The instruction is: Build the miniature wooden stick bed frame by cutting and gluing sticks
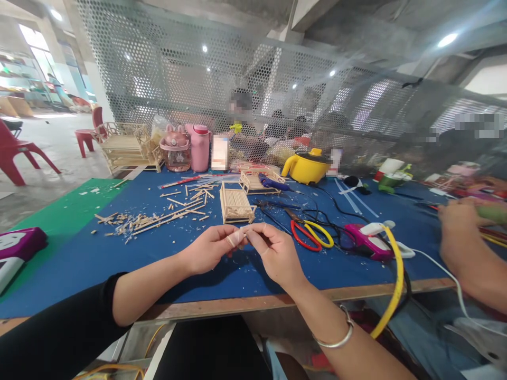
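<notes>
I stand near and I see both hands of the person meet above the blue tabletop [166, 279], close to its front edge. The left hand [208, 249] and the right hand [279, 256] bring their fingertips together, and something pale shows there. I cannot tell if the grip of either hand is closed upon a thing, because the fingers cover it.

Just beyond the fingers stands a small frame of pale sticks [236, 205], which looks like a little seat. Behind it, to the right, is a second small frame [251, 181], with a blue-purple tool [274, 182] in front of it. On the left side, loose sticks [168, 217] and short scraps [129, 224] lie scattered.

To the right of the hands lie the scissors [317, 244], having one red and one yellow handle, and near them a magenta power strip [372, 244]. Farther back stand a yellow pot [308, 169] and a pink flask [200, 150]. At the far right appears another person's hand [461, 224].
</notes>
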A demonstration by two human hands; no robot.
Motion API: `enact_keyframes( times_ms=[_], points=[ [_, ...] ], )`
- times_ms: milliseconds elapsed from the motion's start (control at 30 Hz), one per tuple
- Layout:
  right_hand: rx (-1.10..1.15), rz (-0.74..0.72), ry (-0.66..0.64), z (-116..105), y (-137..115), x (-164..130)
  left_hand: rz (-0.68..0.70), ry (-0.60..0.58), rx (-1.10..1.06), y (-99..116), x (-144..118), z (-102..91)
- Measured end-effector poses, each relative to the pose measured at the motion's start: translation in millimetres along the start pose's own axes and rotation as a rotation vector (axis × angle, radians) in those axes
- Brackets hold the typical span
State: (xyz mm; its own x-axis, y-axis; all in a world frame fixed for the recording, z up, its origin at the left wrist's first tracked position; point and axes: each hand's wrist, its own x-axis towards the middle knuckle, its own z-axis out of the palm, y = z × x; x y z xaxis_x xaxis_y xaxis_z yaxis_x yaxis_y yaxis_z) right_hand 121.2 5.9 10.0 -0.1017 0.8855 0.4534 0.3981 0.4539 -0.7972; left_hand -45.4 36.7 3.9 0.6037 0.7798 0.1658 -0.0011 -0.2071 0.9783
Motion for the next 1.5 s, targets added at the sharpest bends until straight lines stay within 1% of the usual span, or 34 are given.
enact_keyframes(
  times_ms=[67, 133, 167, 200, 233, 300, 333, 367, 400, 533, 667, 767, 833, 867, 933, 967, 1000, 1067, 1100, 1133, 1200, 1267, 1333, 1400, 1500],
  points=[
    [0.086, 0.076, 0.022, 0, 2, 0, 0.000, -0.017, 0.033, 0, 0, -1.1],
    [0.192, 0.159, 0.093, -4, 4, 2, -0.011, -0.020, 0.056, 0, -1, -2.0],
    [0.207, 0.195, 0.128, -7, 6, 4, -0.017, -0.011, 0.061, -1, 0, -2.3],
    [0.176, 0.222, 0.140, -12, 7, 6, -0.024, 0.003, 0.065, -2, 0, -2.5],
    [0.094, 0.243, 0.106, -18, 9, 7, -0.035, 0.020, 0.068, -3, 0, -2.6],
    [-0.147, 0.271, -0.059, -27, 11, 7, -0.061, 0.053, 0.067, -5, 1, -2.4],
    [-0.247, 0.270, -0.136, -31, 13, 6, -0.075, 0.064, 0.064, -6, 1, -2.2],
    [-0.308, 0.252, -0.180, -33, 13, 4, -0.085, 0.069, 0.059, -7, 2, -2.0],
    [-0.328, 0.221, -0.188, -33, 13, 2, -0.091, 0.070, 0.056, -8, 2, -1.8],
    [-0.183, 0.081, -0.101, -23, 6, -3, -0.080, 0.056, 0.066, -9, 3, -1.4],
    [-0.052, 0.057, -0.047, -10, 0, 0, -0.064, 0.080, 0.094, -7, 4, -0.6],
    [-0.007, 0.060, -0.090, -9, 3, 4, -0.081, 0.073, 0.123, -6, 5, 1.3],
    [-0.016, 0.045, -0.133, -14, 6, 10, -0.091, 0.072, 0.154, -5, 4, 1.7],
    [-0.039, 0.030, -0.120, -19, 9, 15, -0.084, 0.094, 0.183, -4, 4, 1.0],
    [-0.105, -0.017, -0.042, -31, 13, 29, -0.025, 0.200, 0.277, 0, 5, -3.5],
    [-0.144, -0.043, 0.006, -37, 15, 39, 0.035, 0.276, 0.340, 3, 7, -7.5],
    [-0.170, -0.071, 0.026, -44, 16, 49, 0.102, 0.361, 0.403, 8, 12, -12.7],
    [-0.225, -0.141, 0.030, -52, 19, 70, 0.285, 0.465, 0.539, 19, 25, -25.7],
    [-0.253, -0.183, 0.040, -55, 20, 79, 0.339, 0.468, 0.591, 25, 34, -32.6],
    [-0.276, -0.219, 0.052, -55, 21, 86, 0.345, 0.436, 0.647, 30, 44, -39.2],
    [-0.313, -0.275, 0.073, -51, 25, 91, 0.381, 0.305, 0.696, 40, 63, -49.7],
    [-0.347, -0.314, 0.088, -45, 29, 87, 0.424, 0.166, 0.706, 47, 76, -54.8],
    [-0.383, -0.358, 0.102, -40, 35, 79, 0.452, 0.070, 0.748, 50, 82, -54.6],
    [-0.415, -0.410, 0.120, -36, 38, 72, 0.458, 0.036, 0.813, 50, 82, -50.8],
    [-0.450, -0.469, 0.106, -35, 41, 67, 0.461, 0.053, 0.853, 47, 80, -42.8]
  ],
)
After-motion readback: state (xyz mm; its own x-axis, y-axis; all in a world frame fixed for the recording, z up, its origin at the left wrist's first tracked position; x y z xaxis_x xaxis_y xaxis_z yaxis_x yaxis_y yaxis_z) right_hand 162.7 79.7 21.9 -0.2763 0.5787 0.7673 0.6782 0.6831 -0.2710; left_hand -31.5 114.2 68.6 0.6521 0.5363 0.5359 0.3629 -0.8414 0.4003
